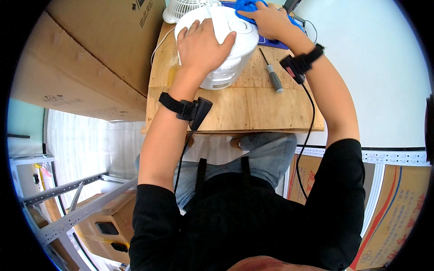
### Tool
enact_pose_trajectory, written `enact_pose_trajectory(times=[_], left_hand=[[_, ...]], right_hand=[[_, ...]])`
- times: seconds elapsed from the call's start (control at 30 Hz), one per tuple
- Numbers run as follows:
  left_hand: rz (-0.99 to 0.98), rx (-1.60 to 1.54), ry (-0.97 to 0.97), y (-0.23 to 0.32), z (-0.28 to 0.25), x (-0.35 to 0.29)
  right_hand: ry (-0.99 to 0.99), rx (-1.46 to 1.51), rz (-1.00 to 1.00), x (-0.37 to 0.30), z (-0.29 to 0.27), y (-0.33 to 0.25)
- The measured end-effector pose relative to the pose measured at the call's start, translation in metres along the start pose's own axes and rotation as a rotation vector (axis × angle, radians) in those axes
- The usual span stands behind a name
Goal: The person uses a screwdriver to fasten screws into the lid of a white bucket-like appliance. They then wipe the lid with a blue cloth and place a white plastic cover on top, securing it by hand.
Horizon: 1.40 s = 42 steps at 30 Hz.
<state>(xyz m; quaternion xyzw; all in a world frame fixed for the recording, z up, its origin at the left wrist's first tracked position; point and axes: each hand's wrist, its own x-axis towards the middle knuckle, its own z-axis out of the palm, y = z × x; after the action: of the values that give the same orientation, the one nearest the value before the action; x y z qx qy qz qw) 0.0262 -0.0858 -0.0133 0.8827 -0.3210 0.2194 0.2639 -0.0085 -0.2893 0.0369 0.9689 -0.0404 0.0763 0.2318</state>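
A white rice cooker (244,49) with a rounded lid stands at the far part of the wooden table. My left hand (202,47) lies on the left of its lid, fingers spread, steadying nothing between them. Just past the cooker's right edge, my right hand (270,22) is closed on a bunched blue cloth (246,5), part of which is hidden under the fingers. A screwdriver (274,77) with a grey handle lies on the table to the right of the cooker, nearer to me.
Behind the cooker at left is a white fan (184,8). A blue-purple mat (276,44) lies partly beneath my right wrist. Large cardboard boxes (97,58) rise along the table's left side. A white surface (375,81) borders the right. Cables run from both wrist straps.
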Motion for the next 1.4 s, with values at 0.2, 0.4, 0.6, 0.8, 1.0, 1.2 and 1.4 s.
enact_pose_trajectory(times=[0.2, 0.4, 0.6, 0.8, 1.0, 1.2, 1.4], left_hand=[[-0.008, -0.011, 0.024, 0.004, 0.001, 0.0], [0.004, -0.004, 0.042, 0.002, 0.003, 0.0], [0.015, 0.033, 0.058, 0.002, 0.004, 0.0], [0.023, 0.022, 0.038, -0.001, 0.003, 0.0], [0.011, -0.001, -0.018, 0.003, -0.003, 0.002], [0.025, 0.01, 0.028, 0.004, -0.001, 0.001], [0.02, 0.019, 0.012, 0.002, 0.002, 0.002]], right_hand=[[-0.087, -0.045, -0.032, -0.064, -0.017, 0.016], [0.178, -0.101, -0.201, -0.098, -0.036, -0.012], [0.396, -0.072, -0.308, -0.105, -0.05, -0.037], [0.421, -0.186, -0.294, -0.072, -0.033, -0.029], [0.147, -0.171, -0.294, -0.049, -0.041, -0.019], [0.223, -0.241, -0.223, -0.043, -0.037, -0.036], [0.127, -0.252, -0.229, 0.001, -0.053, -0.039]])
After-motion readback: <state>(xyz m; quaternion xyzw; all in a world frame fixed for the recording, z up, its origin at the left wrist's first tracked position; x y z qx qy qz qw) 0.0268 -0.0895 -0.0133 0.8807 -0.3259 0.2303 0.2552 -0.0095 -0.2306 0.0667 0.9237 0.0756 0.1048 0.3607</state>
